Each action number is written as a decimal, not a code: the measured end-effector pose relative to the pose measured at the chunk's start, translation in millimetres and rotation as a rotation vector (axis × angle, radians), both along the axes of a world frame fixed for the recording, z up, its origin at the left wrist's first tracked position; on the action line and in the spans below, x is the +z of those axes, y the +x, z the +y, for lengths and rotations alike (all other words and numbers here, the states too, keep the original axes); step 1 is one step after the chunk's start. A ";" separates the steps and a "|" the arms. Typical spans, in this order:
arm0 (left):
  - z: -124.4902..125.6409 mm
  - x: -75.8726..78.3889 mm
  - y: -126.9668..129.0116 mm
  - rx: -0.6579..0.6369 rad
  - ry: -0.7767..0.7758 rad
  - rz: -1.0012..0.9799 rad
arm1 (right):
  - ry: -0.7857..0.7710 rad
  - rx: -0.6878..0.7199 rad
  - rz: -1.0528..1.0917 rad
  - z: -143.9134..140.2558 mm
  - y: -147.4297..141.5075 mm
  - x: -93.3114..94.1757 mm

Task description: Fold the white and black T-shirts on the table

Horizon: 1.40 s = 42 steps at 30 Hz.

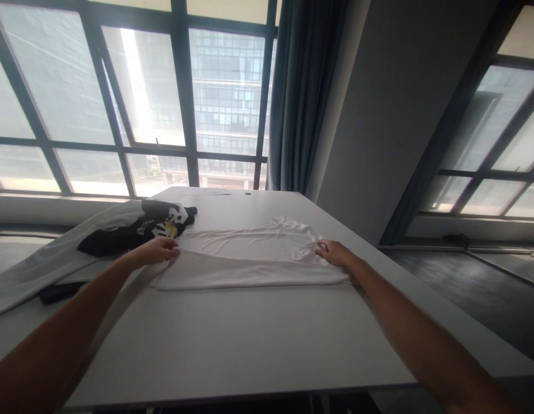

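Bare table [232,345] first; beyond, my left hand [157,250] pinches the white shirt [249,259], right hand [333,253] rests flat (I'd keep edges aligned).

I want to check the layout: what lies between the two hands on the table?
Head view: only the folded white garment lies between left hand and right hand.

So it's a plain white table [232,345] by the windows. A white shirt [249,259] is laid out flat across the middle, folded lengthwise. Just beside its left end there's a crumpled black shirt [137,230] with a white and yellow print. A dark flat thing [57,292] sits near the left edge, can't tell what.
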<state>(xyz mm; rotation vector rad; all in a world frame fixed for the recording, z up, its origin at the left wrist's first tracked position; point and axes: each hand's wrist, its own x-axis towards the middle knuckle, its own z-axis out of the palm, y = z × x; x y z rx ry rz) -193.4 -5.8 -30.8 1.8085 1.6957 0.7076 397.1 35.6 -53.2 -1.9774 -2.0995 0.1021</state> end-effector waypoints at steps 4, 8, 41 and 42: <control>1.1 -2.9 7.6 0.092 0.031 -0.089 | -0.030 -0.012 -0.038 3.7 -3.4 -5.6; -0.6 -5.7 16.5 0.055 -0.009 -0.053 | 0.005 -0.024 -0.040 8.2 -5.3 -8.0; -1.9 -7.5 4.1 0.095 0.151 -0.068 | 0.113 -0.009 0.392 7.5 -39.5 -3.8; 1.0 -11.9 4.5 0.128 0.190 -0.020 | 0.071 0.005 0.299 6.2 -39.7 -7.2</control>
